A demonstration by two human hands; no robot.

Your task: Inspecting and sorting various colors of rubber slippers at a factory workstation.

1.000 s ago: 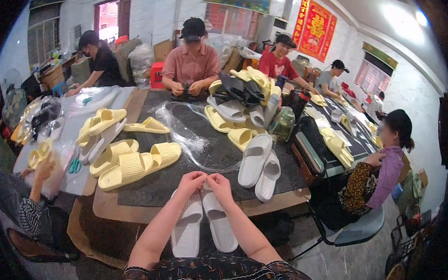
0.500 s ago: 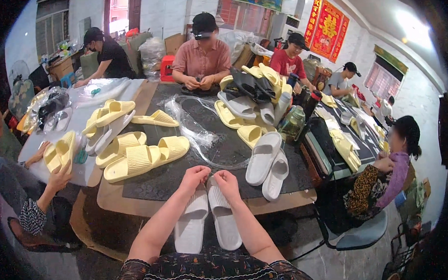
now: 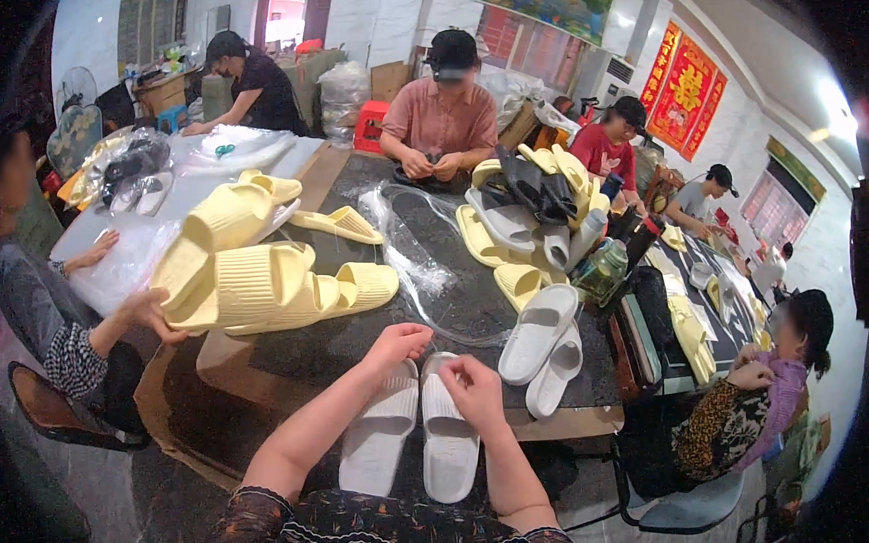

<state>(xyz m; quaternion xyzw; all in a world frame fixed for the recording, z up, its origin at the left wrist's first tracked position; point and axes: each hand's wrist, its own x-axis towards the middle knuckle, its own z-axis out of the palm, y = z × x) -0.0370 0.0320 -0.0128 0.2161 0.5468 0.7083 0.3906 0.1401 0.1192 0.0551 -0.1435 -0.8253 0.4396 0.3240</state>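
Observation:
A pair of light grey slippers, the left slipper (image 3: 379, 451) and the right slipper (image 3: 451, 462), stands side by side against the near table edge in front of me. My left hand (image 3: 399, 349) is above the left slipper's strap, thumb and fingertips pressed together. My right hand (image 3: 472, 390) is curled over the right slipper's strap, fingers bent in. A small gap parts the two hands. Anything thin between the fingertips is too small to make out. Clear plastic strands (image 3: 417, 272) lie on the dark tabletop beyond my hands.
Another grey slipper pair (image 3: 540, 335) lies to the right, before a heap of yellow, grey and black slippers (image 3: 514, 211). At left a co-worker's hand (image 3: 144, 315) holds yellow slippers (image 3: 258, 282) near more yellow ones (image 3: 368, 285). A green-tinted bottle (image 3: 602, 270) stands at right. Other people sit around.
My hands have drawn apart from nearly touching, the right one moving right and nearer me. The co-worker at left has brought yellow slippers right, over the table. The whole view has shifted.

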